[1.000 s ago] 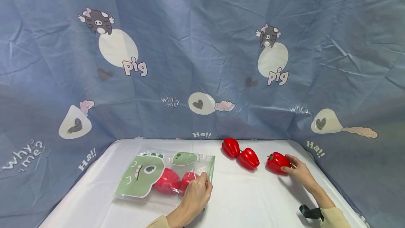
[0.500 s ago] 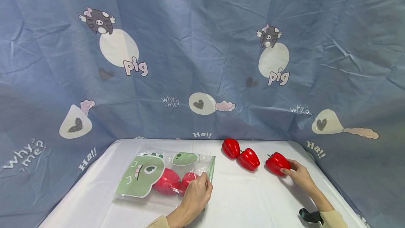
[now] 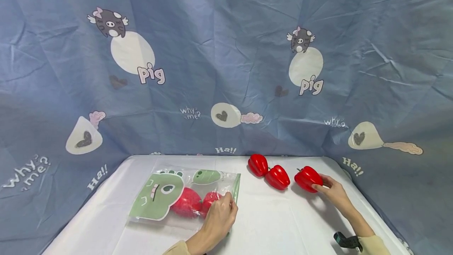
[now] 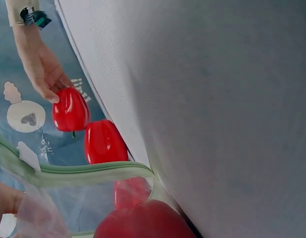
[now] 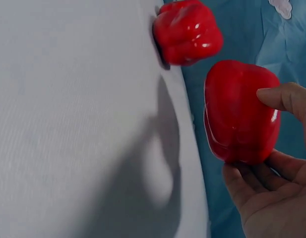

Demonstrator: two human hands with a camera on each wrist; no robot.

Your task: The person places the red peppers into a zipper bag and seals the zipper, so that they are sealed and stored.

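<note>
In the head view my left hand [image 3: 219, 217] pinches the clear zip bag [image 3: 170, 225] near its green-edged mouth. The bag lies on the table, printed with a green cartoon monster, with two red bell peppers [image 3: 186, 203] showing inside. Its green zip strip [image 4: 93, 171] stands parted from the other edge in the left wrist view. My right hand [image 3: 336, 194] holds another red bell pepper [image 3: 307, 178] between thumb and fingers, green stem facing left. The right wrist view shows that pepper [image 5: 239, 111] raised off the cloth, its shadow below and apart.
Two loose red bell peppers [image 3: 258, 165] [image 3: 277, 177] lie close together near the table's back edge, between the bag and my right hand. A white cloth [image 3: 269, 227] covers the table. Behind it hangs a blue curtain [image 3: 191, 70] with pig prints. A dark device [image 3: 347, 241] sits on the right wrist.
My right hand has lifted the bell pepper slightly and moved it a little left and back. The left hand and the bag have stayed where they were.
</note>
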